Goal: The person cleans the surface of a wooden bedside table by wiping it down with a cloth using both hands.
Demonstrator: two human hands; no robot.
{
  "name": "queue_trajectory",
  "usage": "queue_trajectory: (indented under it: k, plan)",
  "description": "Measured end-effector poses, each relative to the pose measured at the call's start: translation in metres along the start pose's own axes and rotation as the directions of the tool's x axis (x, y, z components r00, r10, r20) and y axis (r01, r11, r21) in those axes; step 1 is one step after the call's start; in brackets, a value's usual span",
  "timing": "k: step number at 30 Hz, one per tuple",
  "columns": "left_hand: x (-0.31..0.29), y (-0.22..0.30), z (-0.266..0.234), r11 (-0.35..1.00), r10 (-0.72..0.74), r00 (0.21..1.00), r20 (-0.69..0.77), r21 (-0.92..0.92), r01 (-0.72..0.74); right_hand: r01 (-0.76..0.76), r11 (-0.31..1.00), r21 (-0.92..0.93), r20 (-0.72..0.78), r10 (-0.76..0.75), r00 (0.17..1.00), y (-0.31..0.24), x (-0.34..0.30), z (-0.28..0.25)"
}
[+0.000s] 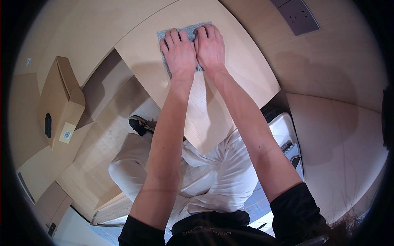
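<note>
From here I see the left hand (180,53) and right hand (210,49) side by side, fingers bent onto a grey, fuzzy, squarish cloth (190,33); pinching, I cannot tell. Its far edge slants up rightward, long axis unclear, on the pale wood-grain tabletop (244,61).

The left hand (180,55) and right hand (211,50) cover much of the grey cloth (190,31); its thickness I cannot surely tell.
</note>
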State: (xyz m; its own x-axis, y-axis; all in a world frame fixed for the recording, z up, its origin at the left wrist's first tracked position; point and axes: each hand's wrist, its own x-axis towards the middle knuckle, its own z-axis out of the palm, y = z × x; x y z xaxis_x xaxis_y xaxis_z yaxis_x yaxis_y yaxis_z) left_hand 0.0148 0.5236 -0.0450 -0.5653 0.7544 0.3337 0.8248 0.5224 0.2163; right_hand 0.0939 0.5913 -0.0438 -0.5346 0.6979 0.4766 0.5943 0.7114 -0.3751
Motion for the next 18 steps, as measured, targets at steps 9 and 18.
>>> queue_trajectory:
  k: [9,18]
  plan:
    - [0.0020,-0.0009,0.0040,0.999,0.008,0.997,-0.072,0.045,-0.005,0.026,0.999,-0.024,0.010,-0.025,1.000,-0.0003,0.0035,-0.0003]
    - [0.0039,-0.0007,0.0056,0.999,0.012,0.996,-0.089,0.040,-0.009,0.013,0.999,-0.030,-0.002,-0.013,1.000,-0.0007,0.0060,0.0003]
